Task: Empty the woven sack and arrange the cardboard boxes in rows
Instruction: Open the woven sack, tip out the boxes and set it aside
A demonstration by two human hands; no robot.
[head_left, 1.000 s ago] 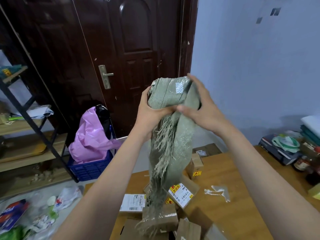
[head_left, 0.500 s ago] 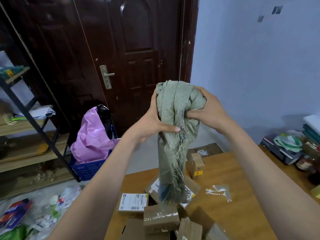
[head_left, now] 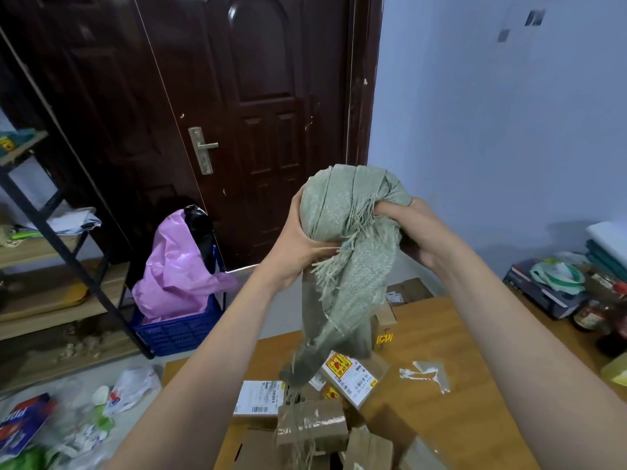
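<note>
A grey-green woven sack point(head_left: 342, 212) is bunched into a thick roll and held up above the wooden table point(head_left: 437, 337). My left hand point(head_left: 298, 245) grips its left side, and my right hand point(head_left: 414, 232) grips the right side with fingers curled into the fabric. The frayed tail of the sack hangs down toward a loose heap of cardboard boxes. Among them are a taped brown box point(head_left: 312, 427), a box with a white label point(head_left: 259, 398), a box with a yellow sticker point(head_left: 351, 374) and a small upright box point(head_left: 383, 325).
A dark wooden door stands behind. A blue crate point(head_left: 176, 330) with a pink bag sits on the floor beside a metal shelf unit point(head_left: 51, 239). Plastic litter lies on the floor at the lower left. Books and jars point(head_left: 559, 293) crowd the table's right edge.
The sack has been gathered further into a tighter bundle between both hands. Its hanging tail is shorter and sits higher above the boxes. Both hands have shifted slightly right.
</note>
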